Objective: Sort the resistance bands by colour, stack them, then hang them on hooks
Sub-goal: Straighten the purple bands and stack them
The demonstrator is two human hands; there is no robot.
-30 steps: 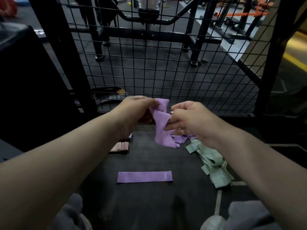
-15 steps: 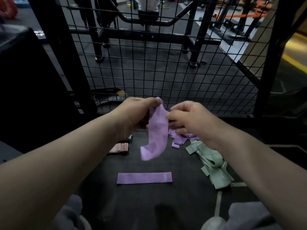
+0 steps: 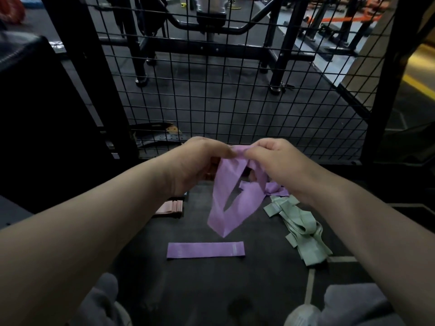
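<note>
A purple resistance band (image 3: 231, 203) hangs as an open loop above the dark floor mat. My left hand (image 3: 200, 161) and my right hand (image 3: 277, 161) both pinch its top edge, fingertips close together. Below it a second purple band (image 3: 206, 249) lies flat and straight on the mat. More purple bands (image 3: 276, 188) lie bunched behind my right wrist. A loose pile of pale green bands (image 3: 303, 228) lies to the right. A neat stack of pink bands (image 3: 170, 207) sits to the left, partly hidden by my left forearm.
A black wire mesh panel (image 3: 235, 109) stands just beyond the mat, framed by black posts. A large black padded block (image 3: 42, 118) fills the left. Gym machines stand behind the mesh. My knees in grey trousers (image 3: 353, 307) show at the bottom edge.
The held purple band has unfolded from a crumpled fold into a long hanging loop. My right hand moved up to pinch the top edge beside my left.
</note>
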